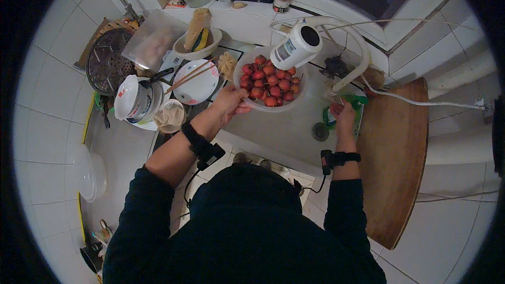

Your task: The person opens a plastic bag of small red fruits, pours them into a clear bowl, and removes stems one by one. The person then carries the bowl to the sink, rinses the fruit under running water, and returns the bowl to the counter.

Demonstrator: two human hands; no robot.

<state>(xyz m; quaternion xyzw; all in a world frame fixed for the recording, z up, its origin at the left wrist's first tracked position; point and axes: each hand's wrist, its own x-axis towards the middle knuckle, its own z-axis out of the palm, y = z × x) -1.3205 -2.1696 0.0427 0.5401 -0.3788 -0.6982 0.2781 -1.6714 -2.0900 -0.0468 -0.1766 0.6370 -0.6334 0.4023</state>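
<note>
My left hand [230,102] grips the near left rim of a translucent plastic bowl [265,107] in the sink. Many round red fruits [272,81] lie in the bowl. The white electric faucet [296,46] leans over the bowl's far right part and hides some of it. My right hand [344,115] is at the right side of the sink, beside a green plastic packet [330,118] and below the base of the curved white spout; whether its fingers hold anything is unclear. The sink drain [320,131] lies just left of that hand.
To the left stand stacked bowls [132,96], a white plate [197,83] with chopsticks [191,75], a steamer rack [108,61] and a basin with a loofah [197,27]. A curved wooden board [394,165] is at the right. A glass jar [281,2] stands on the sill.
</note>
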